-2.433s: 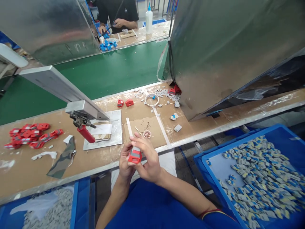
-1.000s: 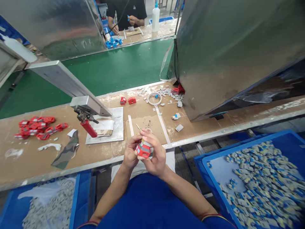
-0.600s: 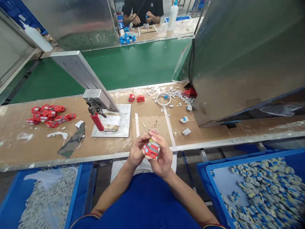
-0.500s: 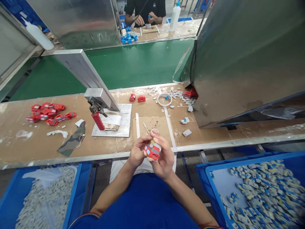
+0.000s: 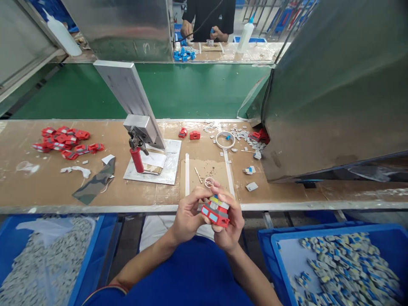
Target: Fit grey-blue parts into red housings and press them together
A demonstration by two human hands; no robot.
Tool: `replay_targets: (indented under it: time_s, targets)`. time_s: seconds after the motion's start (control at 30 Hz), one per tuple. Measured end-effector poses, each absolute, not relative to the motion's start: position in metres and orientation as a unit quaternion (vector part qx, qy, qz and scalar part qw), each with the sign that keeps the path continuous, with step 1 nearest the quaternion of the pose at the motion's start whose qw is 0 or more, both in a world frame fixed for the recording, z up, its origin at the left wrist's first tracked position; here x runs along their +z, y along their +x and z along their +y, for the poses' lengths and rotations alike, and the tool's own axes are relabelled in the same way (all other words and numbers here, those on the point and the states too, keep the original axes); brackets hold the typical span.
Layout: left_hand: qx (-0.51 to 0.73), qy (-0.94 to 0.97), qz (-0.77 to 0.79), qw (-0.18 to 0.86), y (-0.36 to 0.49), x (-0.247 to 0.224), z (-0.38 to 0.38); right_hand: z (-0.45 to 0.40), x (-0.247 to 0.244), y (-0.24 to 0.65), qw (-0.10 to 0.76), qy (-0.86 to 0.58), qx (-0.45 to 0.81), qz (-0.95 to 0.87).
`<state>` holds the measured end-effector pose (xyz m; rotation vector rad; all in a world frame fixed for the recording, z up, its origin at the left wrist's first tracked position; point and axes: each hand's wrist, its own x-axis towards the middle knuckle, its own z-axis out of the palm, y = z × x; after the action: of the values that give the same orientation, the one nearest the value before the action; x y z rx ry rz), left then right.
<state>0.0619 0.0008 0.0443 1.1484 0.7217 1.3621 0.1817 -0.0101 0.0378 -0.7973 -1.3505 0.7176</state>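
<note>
At my far left, a blue bin (image 5: 92, 240) below the counter (image 5: 143, 193) holds loose grey pieces (image 5: 60, 255), and a pile of red toy parts (image 5: 63, 140) lies on the counter above it. A camouflage scrap (image 5: 95, 182) comes next, then a toggle clamp with a red handle (image 5: 137, 160) over a pale base plate (image 5: 173, 168). Behind that sit 2 separate red pieces, a smaller block (image 5: 182, 132) and a wider block (image 5: 194, 135), neither showing a yellow-and-blue top. My left hand (image 5: 188, 214) grips the near side of a red toy vehicle (image 5: 215, 214), which I hold above the counter's front edge. A stick (image 5: 198, 174) and a small cup (image 5: 209, 182) lie just beyond it. The vehicle looks well along: its grey-and-yellow upper part (image 5: 217, 202) appears seated on the red body, though I cannot tell whether it is fixed. My right hand (image 5: 232, 216) grips the other side, fingers curled around it. Farther right are 2 loose pieces, a grey-and-blue part (image 5: 249, 170) and a plain grey part (image 5: 251, 186). The right-hand bin (image 5: 283, 272) holds many grey, blue and yellow parts (image 5: 353, 267), seemingly not joined to any red body, so much looks undone.
</note>
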Motion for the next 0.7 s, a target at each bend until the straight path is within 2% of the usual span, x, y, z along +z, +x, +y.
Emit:
replay_targets:
  time_s: [0.17, 0.37, 0.57, 0.7]
  targets:
    - [0.583, 0.547, 0.331, 0.501, 0.064, 0.055, -0.007, -0.011, 0.037, 0.184, 0.659, -0.366, 0.333, -0.566]
    - [0.583, 0.547, 0.378, 0.468, 0.070, 0.062, -0.016, -0.016, 0.031, 0.187, 0.663, -0.365, 0.401, -0.515]
    - [0.570, 0.540, 0.378, 0.491, 0.071, 0.062, -0.016, -0.015, 0.032, 0.188, 0.649, -0.381, 0.362, -0.550]
    - [0.523, 0.522, 0.373, 0.562, 0.061, 0.061, -0.012, -0.006, 0.036, 0.202, 0.614, -0.362, 0.339, -0.614]
